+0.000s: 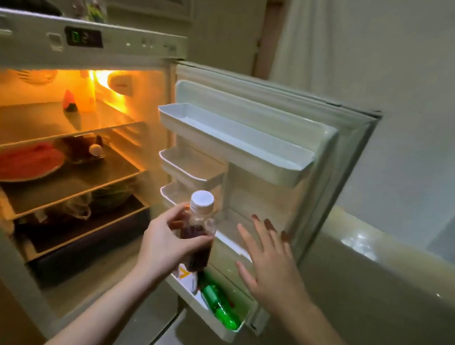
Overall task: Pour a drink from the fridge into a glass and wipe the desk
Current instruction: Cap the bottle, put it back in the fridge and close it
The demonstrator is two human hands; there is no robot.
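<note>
Head view looks down into an open fridge (160,54), its door (341,161) swung out to the right. Left hand (164,238) grips a clear bottle (198,233) with a white cap and dark red drink, held upright just above the lowest door shelf (202,303). Right hand (267,265) hovers to the right of the bottle, fingers straight and spread, holding nothing. A green bottle (219,302) lies in that lowest shelf. Watermelon (24,164) sits on a middle shelf at left.
</note>
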